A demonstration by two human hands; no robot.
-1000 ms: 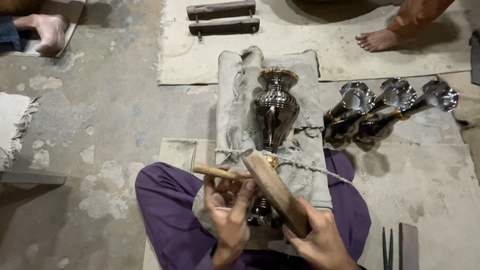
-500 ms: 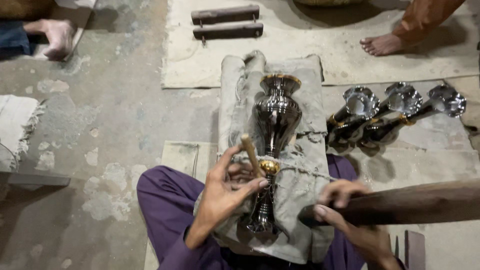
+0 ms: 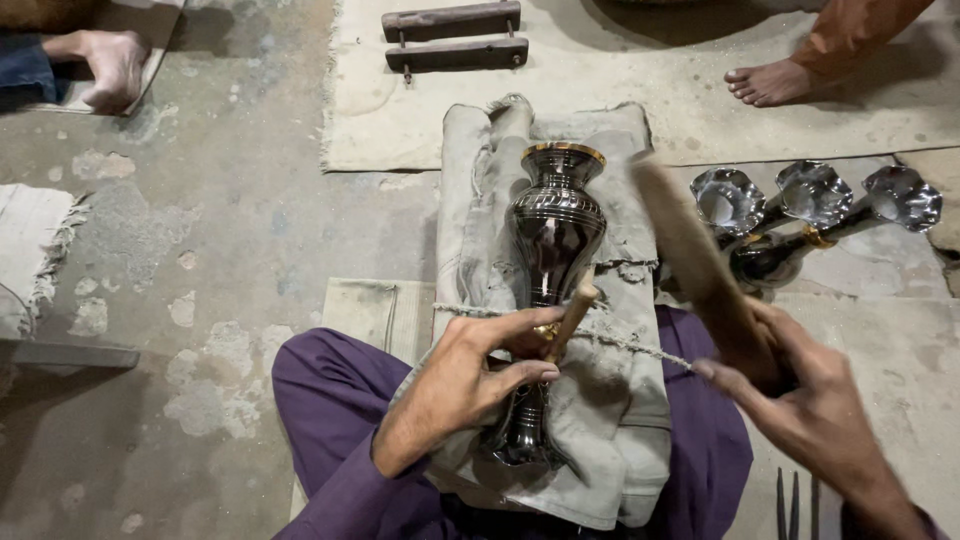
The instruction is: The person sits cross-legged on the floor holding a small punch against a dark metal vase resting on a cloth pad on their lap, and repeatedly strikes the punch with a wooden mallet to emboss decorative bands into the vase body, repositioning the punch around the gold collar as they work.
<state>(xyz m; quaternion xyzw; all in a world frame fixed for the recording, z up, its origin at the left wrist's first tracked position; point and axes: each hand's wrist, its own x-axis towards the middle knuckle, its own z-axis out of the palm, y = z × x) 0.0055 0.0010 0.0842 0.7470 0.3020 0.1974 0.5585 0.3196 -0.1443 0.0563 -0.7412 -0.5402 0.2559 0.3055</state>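
A dark polished metal vase (image 3: 556,230) with a gold rim lies lengthwise on a grey folded cloth pad (image 3: 610,420) over my lap. A thin cord (image 3: 640,345) runs across its narrow neck. My left hand (image 3: 480,375) holds a small wooden-handled chisel (image 3: 572,315) with its tip against the gold band at the neck. My right hand (image 3: 790,390) grips a long wooden mallet (image 3: 690,255), which is raised to the right of the vase and blurred.
Three shiny metal vases (image 3: 810,215) lie side by side on the floor at the right. A wooden block tool (image 3: 455,35) sits on a mat beyond. Another person's bare foot (image 3: 770,82) is at top right, another person's foot (image 3: 105,65) at top left. Thin metal tools (image 3: 795,500) lie at lower right.
The wooden mallet swung from low and level at the right up to an upright raised position. My left hand closed around the chisel at the vase's neck.
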